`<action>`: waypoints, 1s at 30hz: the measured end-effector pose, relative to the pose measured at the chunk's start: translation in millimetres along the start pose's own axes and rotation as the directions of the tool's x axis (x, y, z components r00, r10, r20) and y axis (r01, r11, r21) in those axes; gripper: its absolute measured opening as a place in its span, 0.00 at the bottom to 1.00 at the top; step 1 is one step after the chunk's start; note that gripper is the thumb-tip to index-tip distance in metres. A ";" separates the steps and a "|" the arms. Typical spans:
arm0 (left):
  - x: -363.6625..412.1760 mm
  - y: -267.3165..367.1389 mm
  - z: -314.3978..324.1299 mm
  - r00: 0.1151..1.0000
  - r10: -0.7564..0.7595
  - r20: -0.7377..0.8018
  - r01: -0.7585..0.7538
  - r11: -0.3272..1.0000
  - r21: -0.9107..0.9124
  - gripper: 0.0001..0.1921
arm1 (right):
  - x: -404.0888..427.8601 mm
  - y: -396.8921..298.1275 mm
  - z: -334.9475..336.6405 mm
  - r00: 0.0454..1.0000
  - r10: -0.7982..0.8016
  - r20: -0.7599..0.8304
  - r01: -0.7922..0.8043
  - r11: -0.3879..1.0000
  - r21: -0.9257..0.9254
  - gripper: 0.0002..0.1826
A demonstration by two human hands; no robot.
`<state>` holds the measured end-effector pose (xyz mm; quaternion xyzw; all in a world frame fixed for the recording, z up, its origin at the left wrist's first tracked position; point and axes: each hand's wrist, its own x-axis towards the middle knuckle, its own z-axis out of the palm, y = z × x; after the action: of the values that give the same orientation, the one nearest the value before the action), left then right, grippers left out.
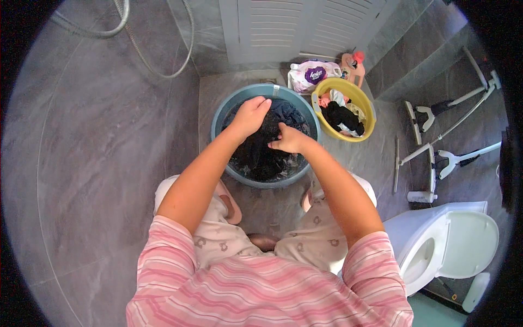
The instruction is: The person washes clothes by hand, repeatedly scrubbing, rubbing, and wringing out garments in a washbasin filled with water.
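Dark clothing (261,155) lies in water in a round blue plastic tub (265,184) on the tiled floor between my feet. Over the upper middle of the tub is my left hand (252,114), its fingers curled onto the dark cloth. My right hand (289,138) is at the tub's right half, thumb and forefinger apart, its other fingertips turned down toward the cloth. The dark fabric merges with the water, so whether either hand grips a fold of it cannot be told.
At the right of the tub stands a yellow basin (369,128) of clothes. Behind it are a detergent bag (304,77) and a pink jug (355,71). Mops (447,159) and a white toilet (441,245) are at the right; a shower hose (163,75) hangs upper left.
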<state>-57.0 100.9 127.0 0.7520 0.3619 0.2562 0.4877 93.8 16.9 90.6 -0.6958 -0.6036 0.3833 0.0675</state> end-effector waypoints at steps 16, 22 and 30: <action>-0.1 45.6 -8.9 0.988 -0.142 -0.063 0.032 0.577 -0.816 0.08 | 14.7 7.9 60.5 0.909 0.066 -0.412 0.026 0.977 0.214 0.28; -8.3 48.6 -2.9 0.992 -0.107 -0.060 0.021 0.627 -0.779 0.09 | 2.6 -6.4 45.0 0.769 0.016 -0.639 0.133 0.974 0.184 0.28; -16.9 59.2 6.1 0.999 -0.044 0.005 0.029 0.580 -0.814 0.08 | 7.6 13.8 60.3 0.858 -0.021 -0.513 0.132 0.974 0.182 0.36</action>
<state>-45.4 68.6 178.5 0.4357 0.2235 0.3892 0.7802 67.4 -2.2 37.3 -0.7363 -0.5479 0.2453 0.3124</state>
